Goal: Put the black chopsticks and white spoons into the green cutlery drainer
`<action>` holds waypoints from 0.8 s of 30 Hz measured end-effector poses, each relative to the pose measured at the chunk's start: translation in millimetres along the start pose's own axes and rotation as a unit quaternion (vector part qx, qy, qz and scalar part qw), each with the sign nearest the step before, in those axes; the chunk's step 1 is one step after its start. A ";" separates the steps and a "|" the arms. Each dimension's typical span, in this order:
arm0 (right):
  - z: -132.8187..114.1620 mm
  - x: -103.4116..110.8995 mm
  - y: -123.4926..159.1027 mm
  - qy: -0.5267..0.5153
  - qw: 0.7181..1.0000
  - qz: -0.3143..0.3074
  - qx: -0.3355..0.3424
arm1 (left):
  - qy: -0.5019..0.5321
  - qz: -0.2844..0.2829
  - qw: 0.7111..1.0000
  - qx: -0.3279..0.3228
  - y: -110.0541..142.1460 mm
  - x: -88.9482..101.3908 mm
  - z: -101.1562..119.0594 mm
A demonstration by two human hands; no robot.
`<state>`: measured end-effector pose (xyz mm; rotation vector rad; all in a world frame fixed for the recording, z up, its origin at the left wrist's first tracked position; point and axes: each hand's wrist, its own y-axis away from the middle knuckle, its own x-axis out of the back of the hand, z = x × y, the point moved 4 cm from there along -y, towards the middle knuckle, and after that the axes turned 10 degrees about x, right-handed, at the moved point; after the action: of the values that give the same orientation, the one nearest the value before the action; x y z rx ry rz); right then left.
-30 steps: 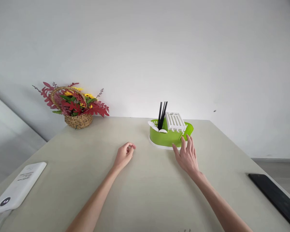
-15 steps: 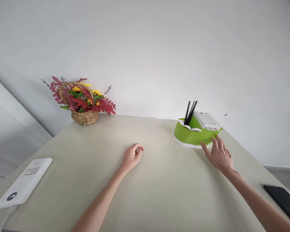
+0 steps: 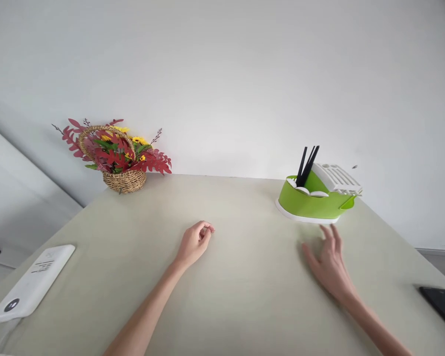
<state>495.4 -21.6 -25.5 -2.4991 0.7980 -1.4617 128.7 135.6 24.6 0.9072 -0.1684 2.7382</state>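
At the right of the table stands a green and white utensil holder point(image 3: 311, 203) with a slotted white rack on top. Several thin black sticks point(image 3: 307, 167), which look like chopsticks, stand upright in it. My right hand point(image 3: 330, 264) is just in front of the holder, apart from it, with the fingers spread and nothing in them; it is slightly blurred. My left hand point(image 3: 195, 242) rests on the table near the middle, its fingers curled in toward the thumb. No object shows in it.
A wicker basket point(image 3: 125, 181) of red leaves and yellow flowers sits at the back left against the wall. A white device point(image 3: 33, 284) with a cable lies at the left edge of the table point(image 3: 230, 296). A black phone point(image 3: 443, 304) lies at the right edge.
My right hand has drawn back from the front of the utensil holder toward me. The left hand keeps its curled pose. The camera view has shifted slightly.
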 end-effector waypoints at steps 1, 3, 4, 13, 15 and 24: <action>-13.0 -10.1 6.8 0.007 0.999 -0.024 0.026 | -0.003 0.002 1.000 0.003 0.2 -0.2 0.3; -37.7 -28.3 15.4 0.036 0.994 -0.063 0.086 | -0.007 0.004 1.000 0.010 -0.1 -0.2 1.2; -49.8 -36.0 18.0 0.047 0.988 -0.075 0.129 | -0.007 0.006 1.000 0.014 -0.4 -0.1 1.8; -84.3 -51.1 23.7 0.088 0.966 -0.055 0.237 | -0.023 0.022 0.999 0.021 -5.3 -2.1 2.7; -84.1 -51.1 24.2 0.104 0.964 -0.057 0.237 | -0.019 0.026 0.999 0.023 -5.0 -1.8 1.9; -79.5 -56.9 27.6 0.147 0.962 -0.066 0.219 | -0.001 0.050 0.999 0.011 3.8 0.5 4.1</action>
<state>396.0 -4.9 -38.3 -2.0660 0.2941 -1.8458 129.6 131.2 28.1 0.9308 -0.1883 2.8366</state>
